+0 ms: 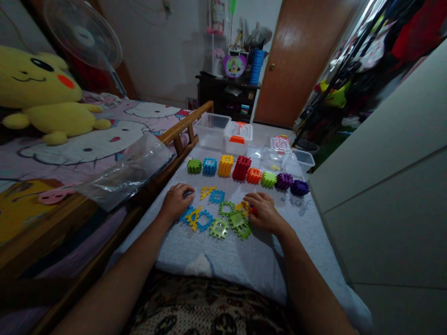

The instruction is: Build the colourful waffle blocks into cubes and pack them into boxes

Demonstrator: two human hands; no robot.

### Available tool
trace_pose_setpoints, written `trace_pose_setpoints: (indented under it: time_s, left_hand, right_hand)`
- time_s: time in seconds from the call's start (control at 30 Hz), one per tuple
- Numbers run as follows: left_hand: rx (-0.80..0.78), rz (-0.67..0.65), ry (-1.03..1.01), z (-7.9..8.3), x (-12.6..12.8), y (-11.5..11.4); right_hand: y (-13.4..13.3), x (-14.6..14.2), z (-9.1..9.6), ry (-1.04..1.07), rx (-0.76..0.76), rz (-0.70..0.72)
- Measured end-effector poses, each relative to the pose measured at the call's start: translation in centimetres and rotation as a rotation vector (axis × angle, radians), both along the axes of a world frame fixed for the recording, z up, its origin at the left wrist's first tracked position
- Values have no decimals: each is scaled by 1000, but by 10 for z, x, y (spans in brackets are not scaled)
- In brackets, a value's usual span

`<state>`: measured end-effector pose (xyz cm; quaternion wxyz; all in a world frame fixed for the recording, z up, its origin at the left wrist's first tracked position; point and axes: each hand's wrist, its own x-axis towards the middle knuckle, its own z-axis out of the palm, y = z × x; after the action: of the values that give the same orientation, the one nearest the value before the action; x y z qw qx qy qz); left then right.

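Cloth-covered table (240, 260). Right hand (263, 211): fingers curled over red piece (253, 211); grip unclear. Left hand (176, 201): fingers bent, hold unclear. Green tiles (238, 219) lie between, leftward of right fingers, nearer that hand; squarish, no long axis.

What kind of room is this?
Most likely a bedroom in a home: a bed with a cartoon-print sheet, a big yellow plush toy on it, and a standing fan behind. Colourful plastic toy pieces lie on a cloth-covered surface.
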<state>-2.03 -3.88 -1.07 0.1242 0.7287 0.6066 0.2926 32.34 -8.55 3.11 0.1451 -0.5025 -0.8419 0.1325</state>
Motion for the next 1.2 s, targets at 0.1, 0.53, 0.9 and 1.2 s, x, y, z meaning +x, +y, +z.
trace_pose_setpoints:
  time_s: [0.1,0.53,0.9,1.2]
  left_hand:
    - [11,-5,2,0,0,0]
    - [-12,-1,5,4,2,-2]
    - [-7,-1,5,5,3,-2]
    - [2,-4,1,6,3,-3]
  right_hand:
    - [-1,-8,-2,-17,-26,42]
    - [11,-5,-7,151,150,-211]
    - [23,-23,-4,174,265,-308]
    - [19,-23,-7,78,156,-145]
